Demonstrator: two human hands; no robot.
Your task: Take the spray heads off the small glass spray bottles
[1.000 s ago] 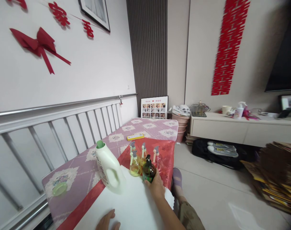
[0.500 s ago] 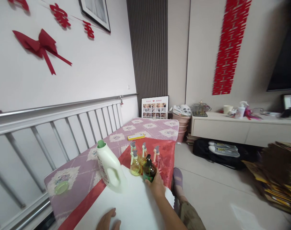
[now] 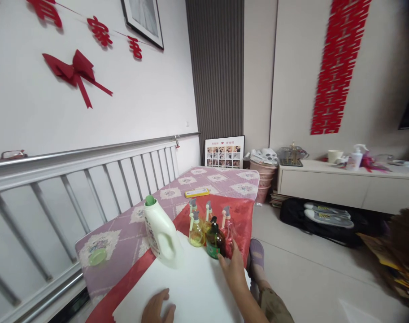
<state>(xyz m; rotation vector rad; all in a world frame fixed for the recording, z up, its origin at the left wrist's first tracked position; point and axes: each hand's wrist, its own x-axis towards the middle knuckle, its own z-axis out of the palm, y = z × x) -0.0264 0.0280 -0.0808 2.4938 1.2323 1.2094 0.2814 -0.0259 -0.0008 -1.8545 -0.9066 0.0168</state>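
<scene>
My right hand (image 3: 233,269) lies on the white sheet (image 3: 194,291) just right of a dark brown pump bottle (image 3: 215,241), its fingers spread and a little apart from the bottle. Behind that bottle stand several small spray bottles (image 3: 196,231) with yellow and pink liquid on a red cloth (image 3: 240,215). A white jug with a green cap (image 3: 161,233) leans at the sheet's far left corner. My left hand (image 3: 158,308) rests flat on the sheet's near edge, holding nothing.
The bed carries a purple patterned cover (image 3: 177,193) with a yellow box (image 3: 197,193) and a green lid (image 3: 97,256). A metal rail (image 3: 90,179) runs along the left. My foot (image 3: 256,253) is on the floor; a low white cabinet (image 3: 342,188) and black bag (image 3: 319,217) stand right.
My right hand has let go of the dark brown bottle and drawn slightly back, fingers opening. The camera has swung a little to the left.
</scene>
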